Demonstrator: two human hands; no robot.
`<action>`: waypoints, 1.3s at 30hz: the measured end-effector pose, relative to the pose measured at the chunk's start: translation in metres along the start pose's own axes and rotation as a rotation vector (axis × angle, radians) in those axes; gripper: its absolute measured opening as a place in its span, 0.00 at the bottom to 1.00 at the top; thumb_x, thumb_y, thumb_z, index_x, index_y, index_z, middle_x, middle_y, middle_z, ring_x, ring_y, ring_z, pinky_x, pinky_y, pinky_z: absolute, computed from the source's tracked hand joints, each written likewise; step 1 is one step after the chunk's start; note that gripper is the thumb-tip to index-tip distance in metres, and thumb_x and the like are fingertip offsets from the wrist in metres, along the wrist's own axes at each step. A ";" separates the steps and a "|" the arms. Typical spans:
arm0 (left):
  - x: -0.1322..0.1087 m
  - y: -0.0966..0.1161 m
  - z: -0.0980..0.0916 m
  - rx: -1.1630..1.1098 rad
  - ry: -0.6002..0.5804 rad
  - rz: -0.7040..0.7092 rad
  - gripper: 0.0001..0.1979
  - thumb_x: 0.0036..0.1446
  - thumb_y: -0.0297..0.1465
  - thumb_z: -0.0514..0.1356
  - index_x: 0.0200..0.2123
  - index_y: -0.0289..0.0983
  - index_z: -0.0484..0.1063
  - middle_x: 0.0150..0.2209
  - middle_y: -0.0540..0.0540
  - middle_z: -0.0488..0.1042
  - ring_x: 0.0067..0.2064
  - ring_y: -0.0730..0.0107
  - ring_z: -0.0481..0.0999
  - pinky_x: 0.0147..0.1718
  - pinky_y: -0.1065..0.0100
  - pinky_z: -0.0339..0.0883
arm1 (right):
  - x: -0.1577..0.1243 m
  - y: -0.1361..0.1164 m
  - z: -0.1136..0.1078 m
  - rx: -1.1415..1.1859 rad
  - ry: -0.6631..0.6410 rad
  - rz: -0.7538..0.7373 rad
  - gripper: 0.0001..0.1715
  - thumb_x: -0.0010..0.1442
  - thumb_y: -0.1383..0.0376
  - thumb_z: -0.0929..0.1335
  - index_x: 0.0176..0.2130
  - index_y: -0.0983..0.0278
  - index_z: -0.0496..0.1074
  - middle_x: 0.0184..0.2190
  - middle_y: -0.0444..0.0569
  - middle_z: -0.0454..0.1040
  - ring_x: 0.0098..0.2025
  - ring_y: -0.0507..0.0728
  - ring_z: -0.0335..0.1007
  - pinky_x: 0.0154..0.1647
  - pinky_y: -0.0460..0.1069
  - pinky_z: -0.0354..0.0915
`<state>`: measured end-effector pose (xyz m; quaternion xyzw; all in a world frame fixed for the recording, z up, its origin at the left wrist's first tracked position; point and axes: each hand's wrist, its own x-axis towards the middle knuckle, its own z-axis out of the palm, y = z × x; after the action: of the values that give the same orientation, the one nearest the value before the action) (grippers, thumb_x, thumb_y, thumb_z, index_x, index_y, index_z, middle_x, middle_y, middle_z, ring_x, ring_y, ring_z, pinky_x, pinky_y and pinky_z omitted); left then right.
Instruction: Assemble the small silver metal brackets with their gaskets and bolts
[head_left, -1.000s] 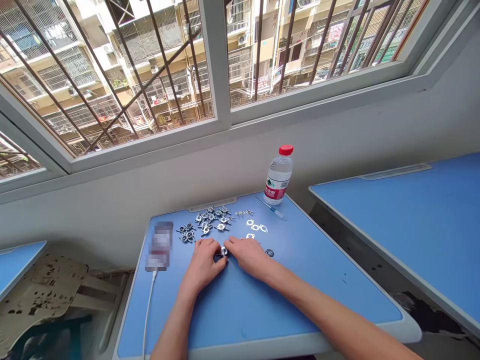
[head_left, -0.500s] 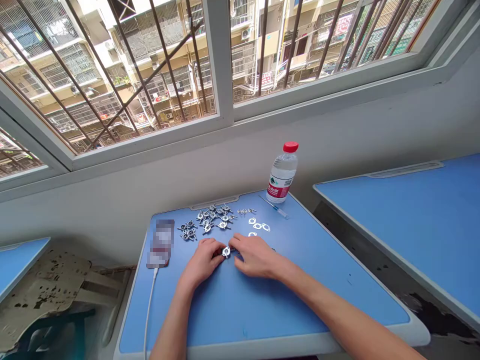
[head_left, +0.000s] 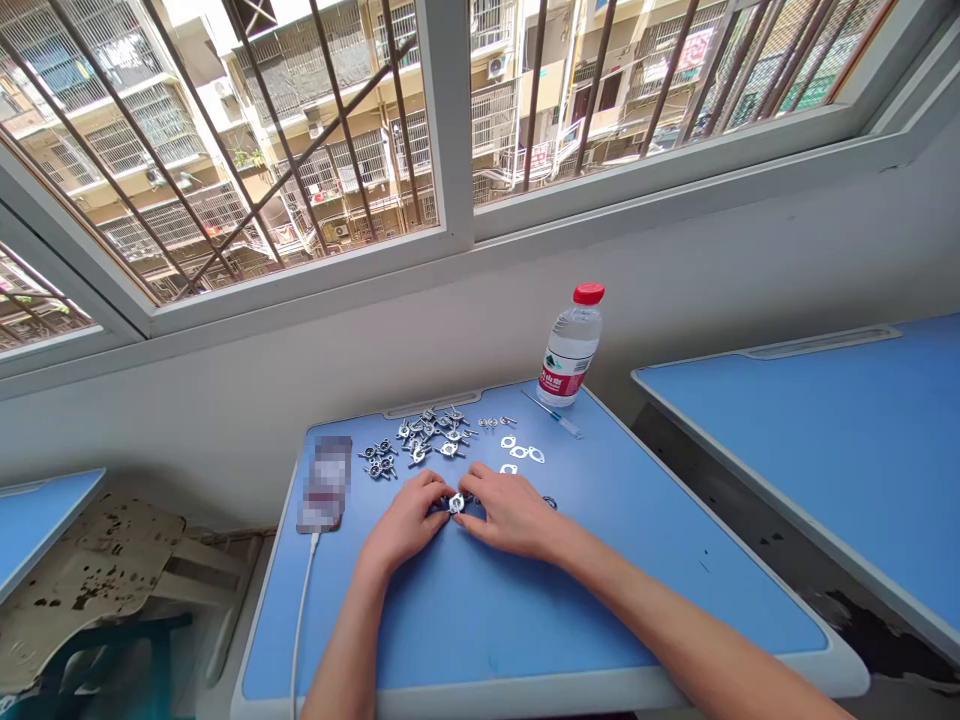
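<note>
Metal fitting between left grip, right grip

Metal parts and washers lie between the right hand and the bottle; a phone lies left of them.

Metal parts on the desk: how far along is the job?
Done, it seems: the heap of winged fittings and the smaller group beside it. In hand: one fitting, held between the left hand and right hand. Left: the flat rings and small pieces lying loose, though how many are needed can't be told.
</note>
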<state>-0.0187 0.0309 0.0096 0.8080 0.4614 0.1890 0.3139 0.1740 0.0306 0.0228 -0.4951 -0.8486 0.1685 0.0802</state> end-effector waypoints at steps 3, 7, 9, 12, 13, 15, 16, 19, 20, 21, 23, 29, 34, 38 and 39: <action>0.000 -0.002 0.001 0.037 -0.005 0.000 0.14 0.56 0.22 0.56 0.44 0.39 0.74 0.44 0.44 0.71 0.48 0.61 0.70 0.48 0.64 0.65 | 0.000 -0.001 0.001 -0.003 -0.002 -0.001 0.15 0.63 0.55 0.68 0.42 0.64 0.72 0.41 0.50 0.73 0.37 0.58 0.72 0.33 0.49 0.55; 0.000 -0.003 0.002 0.045 -0.024 -0.017 0.09 0.59 0.27 0.59 0.44 0.40 0.73 0.44 0.45 0.70 0.47 0.61 0.69 0.47 0.64 0.64 | 0.001 -0.002 0.000 0.010 -0.024 0.008 0.16 0.64 0.54 0.68 0.43 0.64 0.73 0.42 0.51 0.74 0.39 0.59 0.73 0.34 0.49 0.56; 0.000 -0.002 0.001 0.039 -0.034 -0.029 0.07 0.60 0.29 0.60 0.42 0.40 0.72 0.43 0.46 0.70 0.47 0.61 0.69 0.47 0.64 0.64 | 0.001 -0.001 -0.001 0.030 -0.031 0.015 0.16 0.63 0.54 0.68 0.42 0.64 0.73 0.42 0.51 0.74 0.39 0.60 0.73 0.34 0.49 0.57; 0.002 -0.001 0.000 0.027 -0.036 -0.035 0.05 0.59 0.28 0.61 0.40 0.39 0.72 0.42 0.46 0.71 0.47 0.61 0.68 0.47 0.65 0.63 | 0.001 -0.001 -0.002 0.055 -0.040 0.020 0.16 0.63 0.54 0.68 0.42 0.64 0.72 0.41 0.51 0.74 0.38 0.59 0.73 0.34 0.49 0.56; 0.002 -0.001 -0.001 0.026 -0.035 -0.032 0.05 0.59 0.27 0.61 0.39 0.39 0.71 0.42 0.47 0.71 0.46 0.61 0.68 0.46 0.65 0.63 | 0.000 0.000 -0.002 0.059 -0.044 0.014 0.15 0.63 0.55 0.68 0.42 0.64 0.72 0.41 0.50 0.74 0.38 0.59 0.72 0.33 0.49 0.56; 0.004 0.000 -0.001 0.025 -0.036 -0.017 0.05 0.58 0.26 0.62 0.38 0.39 0.71 0.41 0.47 0.71 0.45 0.62 0.69 0.45 0.66 0.63 | 0.000 0.000 -0.003 0.057 -0.051 -0.010 0.12 0.64 0.57 0.68 0.41 0.63 0.72 0.41 0.50 0.74 0.37 0.58 0.72 0.33 0.48 0.55; 0.004 0.000 -0.002 0.025 -0.039 -0.007 0.04 0.57 0.26 0.62 0.37 0.39 0.71 0.40 0.47 0.71 0.44 0.63 0.69 0.45 0.66 0.63 | 0.000 0.000 -0.004 0.054 -0.054 -0.026 0.11 0.64 0.58 0.67 0.41 0.63 0.72 0.41 0.49 0.74 0.36 0.57 0.71 0.32 0.48 0.54; 0.005 -0.001 -0.001 0.018 -0.043 0.026 0.04 0.57 0.24 0.62 0.36 0.38 0.71 0.39 0.48 0.71 0.42 0.65 0.69 0.43 0.67 0.63 | 0.000 0.001 -0.006 0.049 -0.069 -0.070 0.09 0.64 0.61 0.66 0.40 0.64 0.71 0.40 0.49 0.73 0.35 0.56 0.70 0.30 0.48 0.52; 0.006 -0.002 -0.001 0.015 -0.044 0.033 0.04 0.56 0.24 0.61 0.35 0.38 0.71 0.38 0.48 0.71 0.41 0.65 0.69 0.43 0.67 0.63 | -0.001 0.002 -0.006 0.051 -0.074 -0.083 0.08 0.64 0.61 0.66 0.39 0.64 0.71 0.39 0.49 0.73 0.35 0.56 0.70 0.30 0.48 0.52; 0.006 -0.002 0.000 0.013 -0.044 0.039 0.05 0.56 0.23 0.61 0.35 0.38 0.71 0.38 0.48 0.71 0.41 0.65 0.69 0.42 0.68 0.63 | -0.001 0.003 -0.007 0.053 -0.077 -0.093 0.08 0.64 0.62 0.66 0.39 0.64 0.70 0.39 0.49 0.73 0.35 0.56 0.70 0.30 0.48 0.52; 0.006 -0.003 0.000 0.016 -0.045 0.043 0.06 0.55 0.22 0.61 0.34 0.38 0.70 0.38 0.49 0.70 0.41 0.66 0.69 0.42 0.68 0.63 | 0.000 0.005 -0.007 0.052 -0.085 -0.111 0.07 0.64 0.63 0.66 0.40 0.64 0.70 0.40 0.49 0.73 0.35 0.57 0.70 0.31 0.48 0.53; 0.008 -0.002 -0.001 0.036 -0.047 0.050 0.07 0.54 0.20 0.62 0.33 0.37 0.69 0.37 0.49 0.71 0.41 0.66 0.69 0.43 0.67 0.61 | 0.002 0.012 -0.006 0.039 -0.106 -0.149 0.04 0.65 0.66 0.64 0.40 0.63 0.69 0.42 0.49 0.73 0.37 0.57 0.71 0.34 0.48 0.54; 0.007 0.000 -0.001 0.041 -0.053 0.057 0.07 0.54 0.20 0.62 0.33 0.38 0.69 0.37 0.49 0.71 0.41 0.66 0.69 0.43 0.67 0.62 | 0.004 0.016 -0.004 0.072 -0.112 -0.148 0.05 0.65 0.69 0.63 0.38 0.63 0.68 0.40 0.48 0.74 0.38 0.57 0.70 0.35 0.48 0.54; 0.006 0.001 0.000 0.046 -0.054 0.059 0.08 0.55 0.20 0.61 0.34 0.39 0.70 0.38 0.49 0.71 0.42 0.66 0.69 0.44 0.67 0.62 | 0.006 0.017 -0.002 0.099 -0.113 -0.129 0.09 0.64 0.72 0.62 0.34 0.62 0.68 0.37 0.46 0.74 0.36 0.55 0.69 0.34 0.47 0.53; 0.005 0.001 0.000 0.048 -0.053 0.058 0.08 0.56 0.20 0.61 0.34 0.39 0.71 0.39 0.49 0.71 0.42 0.66 0.69 0.44 0.67 0.62 | 0.006 0.018 -0.002 0.106 -0.109 -0.124 0.09 0.64 0.72 0.62 0.33 0.62 0.68 0.36 0.46 0.74 0.35 0.55 0.68 0.34 0.47 0.53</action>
<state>-0.0155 0.0351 0.0099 0.8331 0.4337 0.1654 0.3008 0.1861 0.0443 0.0179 -0.4268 -0.8705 0.2347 0.0704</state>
